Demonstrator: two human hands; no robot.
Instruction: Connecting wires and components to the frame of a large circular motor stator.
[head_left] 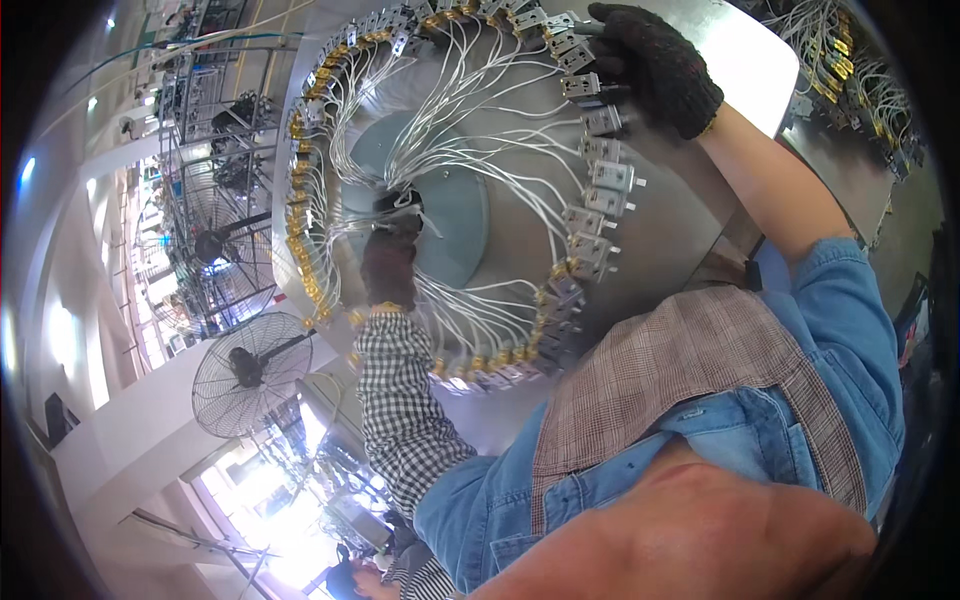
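My left hand (390, 268), in a dark knit glove below a black-and-white checked sleeve, is closed around the white wires (400, 182) where they bunch at the grey round hub (465, 225). From there the wires fan out to a ring of small silver metal connectors (612, 175) with gold-coloured ends. At the upper right of that ring is my right hand (660, 70), in a black glove. Its fingers are bent at one of the connectors (568, 45), with one finger stretched above; the fingertips are partly hidden among the metal parts.
The ring lies on a shiny metal table (660, 215) with rounded corners. Another heap of wired connectors (840, 65) is at the far right. Large caged fans (245, 365) stand to the left. Another person (365, 578) is at the lower edge.
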